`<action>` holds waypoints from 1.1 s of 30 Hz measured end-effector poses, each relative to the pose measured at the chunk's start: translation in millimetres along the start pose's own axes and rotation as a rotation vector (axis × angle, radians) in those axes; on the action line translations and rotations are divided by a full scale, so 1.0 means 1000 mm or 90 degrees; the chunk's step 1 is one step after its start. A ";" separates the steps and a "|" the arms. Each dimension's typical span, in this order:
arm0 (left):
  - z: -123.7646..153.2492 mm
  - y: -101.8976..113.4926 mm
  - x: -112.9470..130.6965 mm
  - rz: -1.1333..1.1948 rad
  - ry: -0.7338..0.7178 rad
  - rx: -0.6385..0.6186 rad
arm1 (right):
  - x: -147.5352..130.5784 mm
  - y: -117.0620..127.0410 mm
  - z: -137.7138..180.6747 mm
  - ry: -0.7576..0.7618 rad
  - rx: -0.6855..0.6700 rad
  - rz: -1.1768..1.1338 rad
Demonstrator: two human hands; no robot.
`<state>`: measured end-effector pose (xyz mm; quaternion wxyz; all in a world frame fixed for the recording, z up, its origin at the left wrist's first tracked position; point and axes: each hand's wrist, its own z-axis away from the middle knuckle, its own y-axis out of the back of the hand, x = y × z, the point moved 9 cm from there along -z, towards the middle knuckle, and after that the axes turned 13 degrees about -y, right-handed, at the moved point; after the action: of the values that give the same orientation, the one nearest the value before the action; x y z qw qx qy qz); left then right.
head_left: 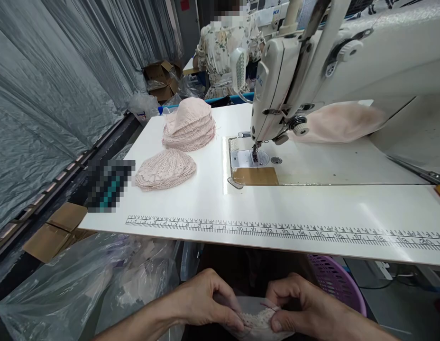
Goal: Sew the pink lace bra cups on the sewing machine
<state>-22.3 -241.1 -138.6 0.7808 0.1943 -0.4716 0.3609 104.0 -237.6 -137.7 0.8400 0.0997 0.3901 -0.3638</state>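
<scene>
Below the table's front edge, my left hand (207, 301) pinches one side of a small sheer, pale piece of fabric with a lace strip (257, 318). Thumb and fingers of my right hand (297, 303) grip its other side. The lace stretches between both hands, and a thin dark reddish line shows near the right thumb. On the white table (191, 203) sit two piles of pink lace pieces, a taller pile (189, 124) behind and a lower, fan-shaped pile (166, 169) in front. To their right stands a white sewing machine (277, 85), its presser foot (255, 154) over the metal plate.
A ruler scale (277, 230) is printed along the table's front edge. Peach fabric (343, 122) lies under the machine arm; scissors (419, 169) lie at right. Below are a purple basket (339, 284) and clear plastic bags (63, 289). A person in a floral top (223, 52) sits beyond.
</scene>
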 end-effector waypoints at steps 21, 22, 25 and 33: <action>-0.013 -0.009 0.018 -0.047 -0.052 -0.033 | -0.002 -0.003 -0.004 0.019 -0.026 0.035; -0.013 -0.009 0.018 -0.046 -0.053 -0.034 | -0.002 -0.003 -0.004 0.021 -0.019 0.037; -0.009 -0.006 0.018 -0.037 -0.053 -0.034 | -0.001 0.000 -0.003 0.018 0.012 0.041; -0.004 -0.007 0.020 -0.008 -0.057 -0.035 | -0.003 -0.008 -0.009 0.013 -0.009 0.045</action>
<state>-9.3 -235.5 -122.6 0.7664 0.1914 -0.5145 0.3337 92.0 -237.8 -141.1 0.8490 0.1114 0.3972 -0.3302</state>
